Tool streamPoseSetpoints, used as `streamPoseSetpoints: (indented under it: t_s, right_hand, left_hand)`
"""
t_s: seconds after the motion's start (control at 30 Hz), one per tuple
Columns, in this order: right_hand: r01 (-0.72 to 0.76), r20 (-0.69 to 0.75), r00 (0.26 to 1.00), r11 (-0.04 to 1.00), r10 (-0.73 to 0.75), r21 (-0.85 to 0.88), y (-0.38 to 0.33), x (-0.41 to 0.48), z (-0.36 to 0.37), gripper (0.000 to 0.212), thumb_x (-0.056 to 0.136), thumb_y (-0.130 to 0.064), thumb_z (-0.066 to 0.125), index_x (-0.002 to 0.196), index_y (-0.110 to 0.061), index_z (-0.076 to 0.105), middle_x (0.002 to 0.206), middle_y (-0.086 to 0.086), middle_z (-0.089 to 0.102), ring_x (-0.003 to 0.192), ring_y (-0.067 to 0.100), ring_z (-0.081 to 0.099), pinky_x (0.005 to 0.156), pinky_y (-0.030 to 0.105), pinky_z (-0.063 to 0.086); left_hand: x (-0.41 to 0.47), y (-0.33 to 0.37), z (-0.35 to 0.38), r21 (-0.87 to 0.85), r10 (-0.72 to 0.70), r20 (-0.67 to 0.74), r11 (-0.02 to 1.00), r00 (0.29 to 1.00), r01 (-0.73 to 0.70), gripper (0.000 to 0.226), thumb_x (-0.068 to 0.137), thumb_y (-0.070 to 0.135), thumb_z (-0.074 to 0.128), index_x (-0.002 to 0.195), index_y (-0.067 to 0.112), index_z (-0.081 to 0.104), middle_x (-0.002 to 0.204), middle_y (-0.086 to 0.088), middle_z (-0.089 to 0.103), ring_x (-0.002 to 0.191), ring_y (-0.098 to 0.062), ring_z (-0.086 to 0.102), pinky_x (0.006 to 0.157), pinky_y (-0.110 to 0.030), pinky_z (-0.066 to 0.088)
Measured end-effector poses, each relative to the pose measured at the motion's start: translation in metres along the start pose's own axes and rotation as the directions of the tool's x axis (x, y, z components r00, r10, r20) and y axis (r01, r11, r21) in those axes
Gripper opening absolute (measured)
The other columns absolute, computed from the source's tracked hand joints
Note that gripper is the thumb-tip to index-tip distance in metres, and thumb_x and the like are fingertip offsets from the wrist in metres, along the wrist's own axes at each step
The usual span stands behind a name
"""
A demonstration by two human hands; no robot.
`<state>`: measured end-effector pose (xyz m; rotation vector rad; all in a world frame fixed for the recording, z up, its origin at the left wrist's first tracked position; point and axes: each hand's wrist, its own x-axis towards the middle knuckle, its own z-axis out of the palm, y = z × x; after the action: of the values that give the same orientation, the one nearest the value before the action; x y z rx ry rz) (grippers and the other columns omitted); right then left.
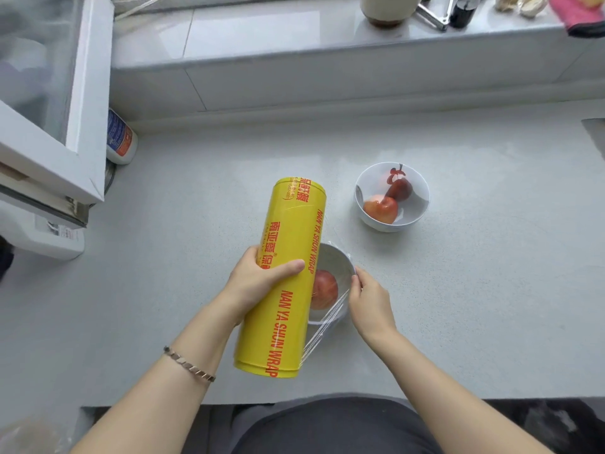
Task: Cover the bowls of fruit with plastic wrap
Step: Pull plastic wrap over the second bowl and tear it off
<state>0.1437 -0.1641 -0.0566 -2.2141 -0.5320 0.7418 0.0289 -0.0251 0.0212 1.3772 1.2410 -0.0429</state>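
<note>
My left hand (262, 283) grips the plastic wrap roll (288, 276). My right hand (368, 301) pinches film at the near bowl (337, 257) rim, between both hands. The second bowl (392, 196) sits on the worktop (491, 257) beyond my right hand.

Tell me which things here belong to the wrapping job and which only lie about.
Job: yellow roll of plastic wrap; clear film; near white bowl holding one red fruit; far white bowl holding red fruits.
Lying about: white bottle with blue label; pink cloth.
</note>
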Motion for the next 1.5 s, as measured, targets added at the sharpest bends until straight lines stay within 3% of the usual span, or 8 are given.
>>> streamPoseSetpoints:
  t_s: [0.13, 0.37, 0.5, 0.67, 0.87, 1.2, 1.43, 1.5]
  right_hand:
    - [-0.022, -0.013, 1.000, 0.999, 0.022, -0.045, -0.001, 0.003, 0.003, 0.024, 0.095, -0.009, 0.036, 0.098, -0.003, 0.059, 0.090, 0.020, 0.065, 0.083, 0.035, 0.056, 0.062, 0.030, 0.026]
    - [-0.032, -0.022, 0.999, 0.998, 0.031, -0.050, -0.002, -0.003, -0.001, 0.023, 0.095, -0.009, 0.034, 0.094, -0.006, 0.057, 0.075, 0.006, 0.054, 0.070, 0.024, 0.046, 0.061, 0.029, 0.027]
    - [-0.019, -0.006, 1.000, 0.997, 0.018, -0.070, 0.002, -0.001, -0.008, 0.027, 0.095, -0.009, 0.035, 0.108, -0.007, 0.059, 0.084, 0.013, 0.062, 0.073, 0.024, 0.048, 0.060, 0.027, 0.024]
    - [-0.027, -0.009, 1.000, 0.996, 0.026, -0.088, 0.003, 0.004, -0.014, 0.029, 0.095, -0.009, 0.036, 0.112, -0.008, 0.060, 0.088, 0.016, 0.064, 0.074, 0.025, 0.047, 0.062, 0.028, 0.028]
    - [-0.012, 0.013, 1.000, 0.995, 0.013, -0.094, 0.005, 0.005, -0.018, 0.028, 0.095, -0.011, 0.037, 0.112, -0.010, 0.060, 0.089, 0.017, 0.065, 0.079, 0.030, 0.053, 0.066, 0.030, 0.034]
    - [-0.017, 0.017, 1.000, 0.986, 0.020, -0.164, 0.012, -0.001, -0.030, 0.029, 0.096, -0.011, 0.034, 0.115, -0.010, 0.056, 0.092, 0.016, 0.064, 0.078, 0.028, 0.053, 0.068, 0.031, 0.036]
    - [-0.052, 0.068, 0.995, 0.978, 0.067, -0.200, 0.020, -0.004, -0.048, 0.029, 0.094, -0.008, 0.040, 0.117, -0.009, 0.057, 0.101, 0.015, 0.066, 0.092, 0.031, 0.057, 0.074, 0.030, 0.037]
    - [-0.001, 0.028, 1.000, 0.975, 0.007, -0.221, 0.011, 0.000, -0.047, 0.033, 0.090, 0.000, 0.043, 0.120, -0.006, 0.055, 0.113, 0.014, 0.061, 0.107, 0.029, 0.054, 0.088, 0.029, 0.038]
  left_hand:
    - [0.000, -0.004, -0.002, 0.220, 0.055, -0.192, 0.975, 0.980, -0.012, 0.089, 0.055, 0.053, 0.082, 0.127, 0.023, 0.038, 0.112, 0.001, 0.060, 0.098, -0.022, 0.061, 0.087, -0.045, 0.052]
    - [-0.009, -0.026, -0.004, 0.474, 0.022, -0.407, 0.859, 0.913, 0.191, 0.107, 0.062, 0.067, 0.069, 0.140, 0.018, 0.015, 0.130, -0.015, 0.047, 0.117, -0.035, 0.048, 0.093, -0.046, 0.043]
    - [-0.009, -0.032, -0.008, 0.346, -0.034, -0.285, 0.928, 0.958, 0.136, 0.099, 0.074, 0.055, 0.065, 0.145, 0.019, 0.008, 0.137, -0.016, 0.036, 0.123, -0.034, 0.042, 0.099, -0.047, 0.039]
    - [0.013, -0.043, -0.029, 0.063, -0.144, -0.079, 0.987, 0.986, 0.149, 0.087, 0.043, 0.058, 0.072, 0.120, 0.025, 0.047, 0.122, -0.009, 0.056, 0.106, -0.028, 0.059, 0.090, -0.051, 0.051]
    - [0.013, -0.044, -0.025, -0.075, -0.134, -0.071, 0.989, 0.988, 0.129, 0.076, 0.068, 0.035, 0.080, 0.124, 0.016, 0.031, 0.114, -0.007, 0.057, 0.091, -0.020, 0.062, 0.075, -0.037, 0.052]
    - [0.015, -0.059, -0.013, 0.293, -0.101, -0.358, 0.932, 0.928, 0.214, 0.110, 0.062, 0.062, 0.072, 0.143, 0.030, 0.006, 0.136, -0.015, 0.045, 0.120, -0.036, 0.048, 0.099, -0.047, 0.042]
    - [0.002, -0.068, 0.001, 0.529, -0.032, -0.371, 0.814, 0.928, 0.240, 0.118, 0.066, 0.073, 0.058, 0.144, 0.024, -0.015, 0.135, -0.021, 0.033, 0.122, -0.037, 0.042, 0.095, -0.045, 0.042]
    - [0.006, -0.067, -0.001, 0.624, 0.115, -0.338, 0.771, 0.934, 0.131, 0.111, 0.072, 0.070, 0.056, 0.144, 0.026, -0.016, 0.144, -0.017, 0.016, 0.133, -0.035, 0.026, 0.105, -0.045, 0.032]
